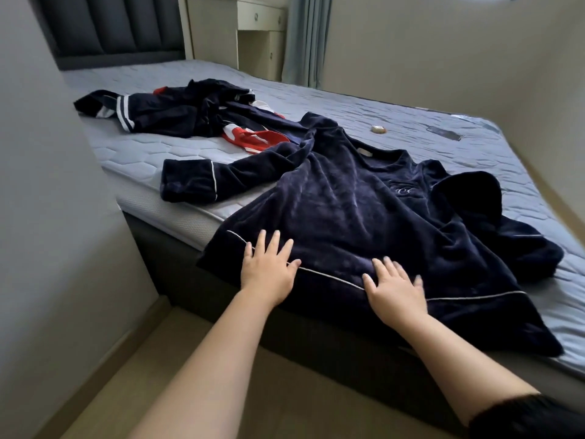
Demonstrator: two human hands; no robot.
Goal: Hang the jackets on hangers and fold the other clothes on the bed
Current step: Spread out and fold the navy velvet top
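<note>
A dark navy velvet top (pixel 357 210) with white piping lies spread front-up on the bed (pixel 152 150), its hem hanging over the near edge. Its left sleeve stretches out toward the wall, and the right sleeve is bunched up. My left hand (pixel 269 269) lies flat with straight, spread fingers on the hem at the left. My right hand (pixel 395 288) presses flat on the hem near the middle. Farther back lies a crumpled pile of navy clothes (pixel 190 112) with white stripes and red-and-white parts.
A small tan object (pixel 379 129) and a dark flat phone-like thing (pixel 444 133) lie on the mattress at the far right. A wall stands close on my left, and a pale dresser (pixel 253 30) and a curtain (pixel 305 39) stand behind the bed.
</note>
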